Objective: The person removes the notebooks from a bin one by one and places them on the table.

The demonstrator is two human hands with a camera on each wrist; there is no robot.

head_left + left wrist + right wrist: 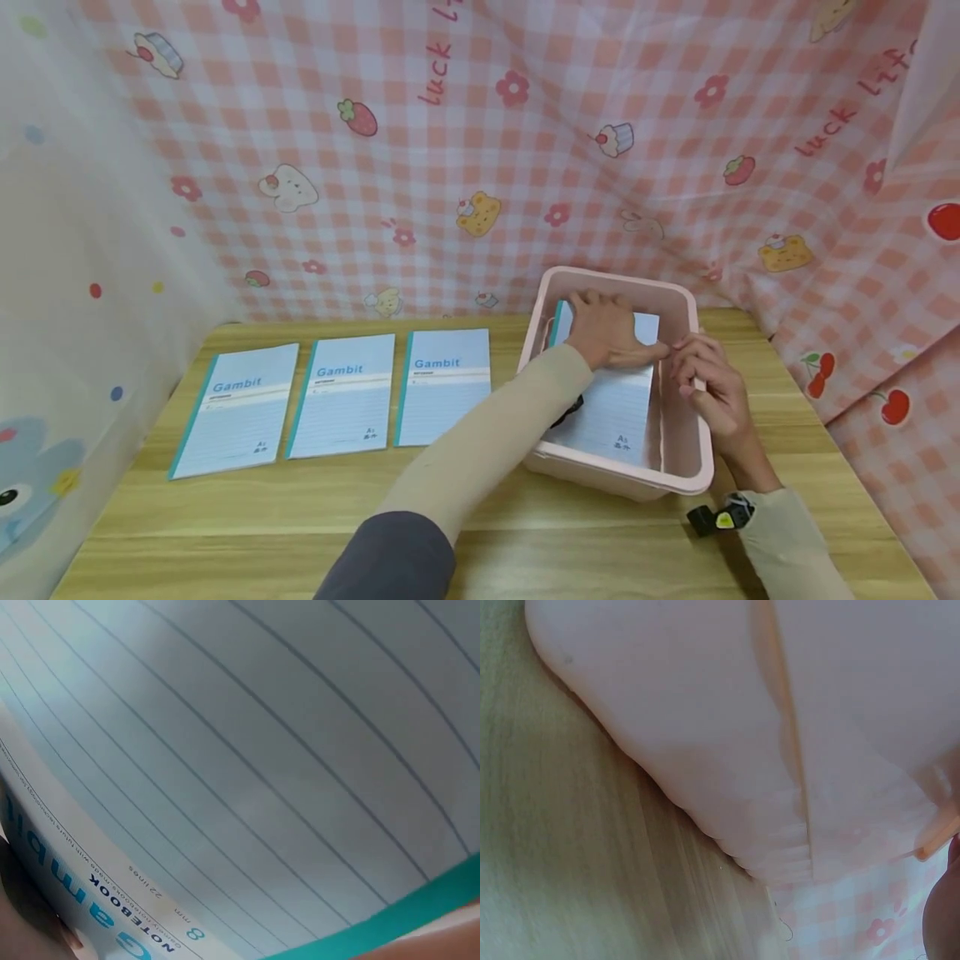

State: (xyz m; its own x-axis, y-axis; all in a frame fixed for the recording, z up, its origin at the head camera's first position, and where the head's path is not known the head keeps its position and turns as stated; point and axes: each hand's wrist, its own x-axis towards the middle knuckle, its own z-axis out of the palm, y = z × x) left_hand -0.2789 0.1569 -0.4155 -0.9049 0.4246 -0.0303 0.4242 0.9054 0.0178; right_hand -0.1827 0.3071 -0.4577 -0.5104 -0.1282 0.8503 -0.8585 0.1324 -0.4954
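A pale pink plastic storage bin stands at the right of the table. Inside it lies a light blue notebook with a teal spine. My left hand reaches into the bin and holds that notebook, its fingers bent over the top edge and its thumb stretched to the right edge. The ruled cover fills the left wrist view. At the bin's right rim, my right hand grips with fingers curled over it. The right wrist view shows the bin's outer wall from close by.
Three more "Gambit" notebooks lie in a row to the left: one far left, one in the middle, one nearest the bin. They rest on a wooden table. A checked cloth hangs behind.
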